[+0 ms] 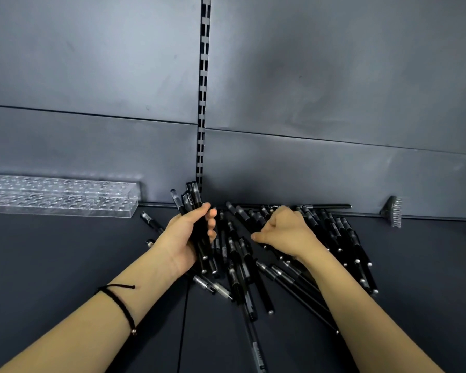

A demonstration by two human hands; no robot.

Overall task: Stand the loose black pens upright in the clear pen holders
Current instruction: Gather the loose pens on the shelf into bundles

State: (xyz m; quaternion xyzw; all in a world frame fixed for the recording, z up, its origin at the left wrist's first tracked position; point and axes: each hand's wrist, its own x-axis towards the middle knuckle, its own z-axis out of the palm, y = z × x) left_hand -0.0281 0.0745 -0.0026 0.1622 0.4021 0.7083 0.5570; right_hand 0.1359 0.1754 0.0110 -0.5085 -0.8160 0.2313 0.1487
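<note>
A heap of loose black pens lies on the dark shelf in the middle of the view. My left hand grips a bundle of several black pens, their tops sticking up above my fingers. My right hand rests on the heap with its fingers curled down among the pens; what they hold is hidden. A long clear pen holder with rows of round holes lies at the back left against the wall, with no pens standing in it.
A dark grey back panel with a slotted upright strip rises behind the shelf. A small clear bracket stands at the back right. A seam runs across the shelf between my arms.
</note>
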